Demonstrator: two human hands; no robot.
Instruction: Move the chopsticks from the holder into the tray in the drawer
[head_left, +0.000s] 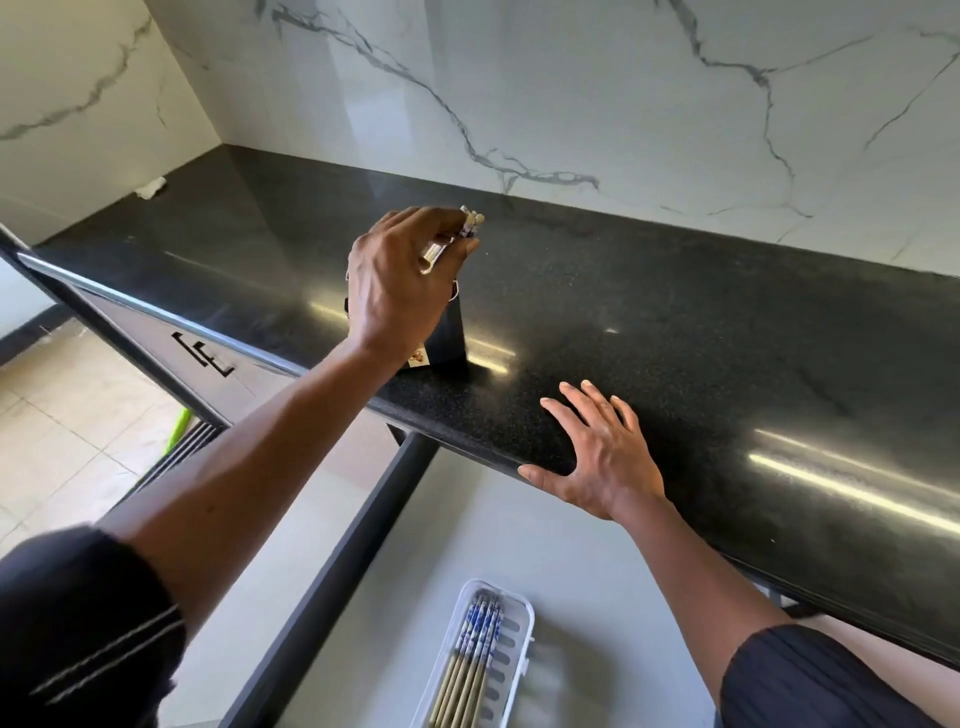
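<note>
Nearest the camera, a white slotted tray (511, 670) lies on the floor of the open drawer (363, 597), below the front edge of the bench, and already holds several chopsticks laid lengthwise, their blue-patterned ends (483, 621) toward the bench. That part of the transfer is judged complete. Above it, the right hand (597, 452) rests flat on the front edge of the black bench (727, 364), fingers spread and holding nothing. Further along the same front edge, toward the left, stands the dark holder (449, 338), close to the lip and largely hidden behind the left wrist. The left hand (400, 280) is above the holder, its fingers closed around a bundle of remaining chopsticks (470, 223), whose pale tips project past the fingertips. Whether their lower ends are clear of the holder cannot be told, since the hand covers the opening; nor can it be told whether any others remain inside. Outstanding, on this evidence: lift the gripped bundle free, carry it down over the bench edge and lay it in the tray beside those already there. A pale scrap (151, 187) lies at the far left corner of the bench, well apart from the work.
</note>
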